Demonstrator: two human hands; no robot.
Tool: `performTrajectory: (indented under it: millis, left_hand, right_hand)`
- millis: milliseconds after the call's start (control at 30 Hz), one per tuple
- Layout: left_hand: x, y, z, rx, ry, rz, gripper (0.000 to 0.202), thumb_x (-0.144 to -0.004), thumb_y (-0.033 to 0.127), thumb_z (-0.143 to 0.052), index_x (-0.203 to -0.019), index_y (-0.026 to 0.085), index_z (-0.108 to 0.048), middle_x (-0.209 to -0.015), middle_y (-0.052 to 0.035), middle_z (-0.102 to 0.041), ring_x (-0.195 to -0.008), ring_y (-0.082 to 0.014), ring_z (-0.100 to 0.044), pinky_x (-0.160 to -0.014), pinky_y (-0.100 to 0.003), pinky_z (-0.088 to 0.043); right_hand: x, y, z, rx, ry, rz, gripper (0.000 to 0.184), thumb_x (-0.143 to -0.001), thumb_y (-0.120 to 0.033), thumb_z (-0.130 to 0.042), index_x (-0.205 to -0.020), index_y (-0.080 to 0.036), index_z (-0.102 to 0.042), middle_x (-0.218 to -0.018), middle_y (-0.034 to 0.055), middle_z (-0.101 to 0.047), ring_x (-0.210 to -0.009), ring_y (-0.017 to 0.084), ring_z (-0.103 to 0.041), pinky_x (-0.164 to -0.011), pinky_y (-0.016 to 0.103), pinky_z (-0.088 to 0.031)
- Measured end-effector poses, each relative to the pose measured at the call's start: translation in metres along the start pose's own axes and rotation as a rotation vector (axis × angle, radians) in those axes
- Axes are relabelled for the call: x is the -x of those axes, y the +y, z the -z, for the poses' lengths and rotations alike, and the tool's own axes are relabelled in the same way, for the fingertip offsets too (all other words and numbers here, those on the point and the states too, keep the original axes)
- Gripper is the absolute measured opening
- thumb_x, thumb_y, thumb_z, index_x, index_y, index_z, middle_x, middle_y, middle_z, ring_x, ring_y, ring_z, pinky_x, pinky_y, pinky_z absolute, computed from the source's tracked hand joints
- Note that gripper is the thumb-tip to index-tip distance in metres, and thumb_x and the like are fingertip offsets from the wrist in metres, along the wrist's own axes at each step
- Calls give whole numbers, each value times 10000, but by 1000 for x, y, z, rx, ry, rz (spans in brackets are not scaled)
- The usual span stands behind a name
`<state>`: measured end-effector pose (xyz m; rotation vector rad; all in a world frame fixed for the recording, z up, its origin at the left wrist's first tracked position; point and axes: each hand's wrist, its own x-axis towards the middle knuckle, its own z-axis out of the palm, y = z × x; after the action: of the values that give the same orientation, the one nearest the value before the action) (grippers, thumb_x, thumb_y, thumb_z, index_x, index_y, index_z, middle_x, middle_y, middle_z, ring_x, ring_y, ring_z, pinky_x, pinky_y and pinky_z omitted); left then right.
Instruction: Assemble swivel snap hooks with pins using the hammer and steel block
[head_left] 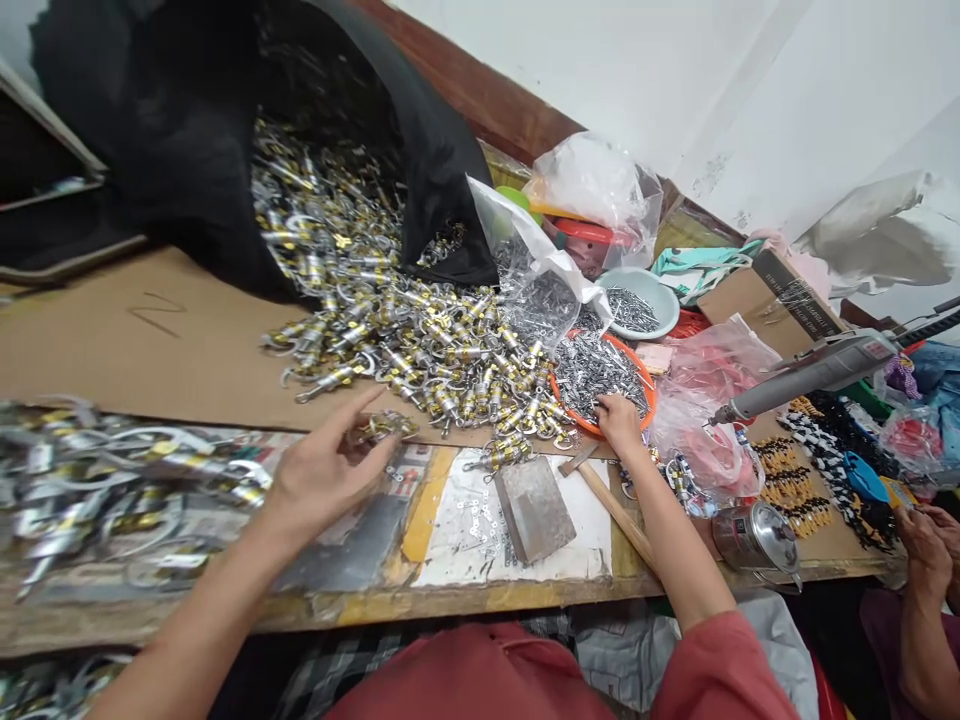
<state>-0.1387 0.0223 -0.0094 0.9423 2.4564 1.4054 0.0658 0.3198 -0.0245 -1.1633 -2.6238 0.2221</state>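
My left hand (pixel 319 475) is over the front of the bench, thumb and forefinger curved around a small silver-and-gold hook-shaped metal fitting (pixel 388 426). Its other fingers are mostly hidden. My right hand (pixel 619 422) reaches into an orange bowl (pixel 651 392) of small silver metal pieces (pixel 596 370). Its fingertips are pinched among them; what they grip is too small to make out. Between my hands a steel block (pixel 536 510) lies on a white sheet (pixel 450 545) with tiny light bits scattered on it. A hammer (pixel 615 510) rests beside the block.
Many similar fittings (pixel 450 350) spill from a black bag (pixel 202 150) onto cardboard (pixel 172 340); another pile (pixel 127 490) lies front left. A grey electric screwdriver (pixel 810 380) hangs at right, above a lidded metal pot (pixel 757 540). Another person's hands (pixel 926 545) are at far right.
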Motion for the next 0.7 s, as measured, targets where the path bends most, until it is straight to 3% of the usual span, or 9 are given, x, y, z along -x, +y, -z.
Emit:
performTrajectory:
  millis: [67, 167, 233, 333, 433, 533, 600, 700]
  left_hand:
    - [7, 14, -3, 228, -40, 79, 586, -683, 365, -643, -1235, 243, -488, -735, 48, -631, -562, -146, -546, -546, -241, -430]
    - [22, 37, -18, 556, -290, 215, 384, -640, 423, -680, -943, 190, -643, -874, -29, -684, -701, -193, -627, -657, -290, -506]
    - [33, 48, -33, 656, -443, 267, 326, -619, 425, -694, -831, 177, -678, -880, -65, -693, -746, -221, -643, -697, -328, -526]
    - [50, 54, -57, 680, -451, 192, 244, -610, 388, -696, -749, 188, -707, -890, -73, -657, -796, -223, -627, -656, -305, -539]
    - [61, 51, -73, 681, -447, 148, 217, -659, 356, -657, -798, 200, -712, -886, -60, -632, -690, -180, -614, -594, -290, -539]
    - [66, 44, -79, 630, -400, 136, 356, -654, 321, -674, -987, 196, -684, -882, -55, -674, -684, -177, -610, -658, -304, -535]
    - [67, 41, -79, 586, -381, 134, 479, -645, 324, -683, -1103, 191, -637, -883, -46, -701, -673, -178, -610, -693, -315, -531]
    - [68, 41, -76, 494, -372, 124, 495, -630, 322, -691, -1105, 187, -645, -814, -27, -724, -637, -183, -608, -689, -314, -530]
  right_hand:
    - [2, 1, 1, -14, 8, -5, 143, -812, -180, -552, -835, -185, -694, -802, 42, -637, -792, 160, -561, -739, 242, -380]
    - [4, 3, 7, -43, 57, -45, 187, -840, -275, -535, -803, -187, -695, -778, 39, -625, -783, 160, -553, -728, 245, -372]
    - [5, 3, 12, -69, 107, -83, 225, -857, -307, -500, -842, -189, -691, -817, 46, -613, -793, 163, -545, -721, 255, -371]
    - [12, -6, 19, -140, 154, -98, 276, -872, -311, -451, -828, -181, -691, -820, 53, -609, -776, 163, -544, -710, 269, -387]
    - [32, -28, 25, -249, 132, -51, 274, -859, -296, -464, -771, -178, -696, -745, 36, -638, -722, 150, -571, -683, 261, -433]
    - [66, -61, 29, -441, 50, 66, 200, -820, -280, -524, -794, -194, -703, -742, 13, -672, -679, 131, -606, -632, 241, -482]
    - [91, -82, 32, -690, -29, 241, 161, -785, -225, -552, -759, -197, -709, -778, 22, -684, -712, 133, -624, -644, 246, -502]
    - [116, -105, 37, -842, -70, 349, 199, -773, -154, -520, -745, -207, -710, -771, 26, -689, -715, 126, -633, -655, 245, -516]
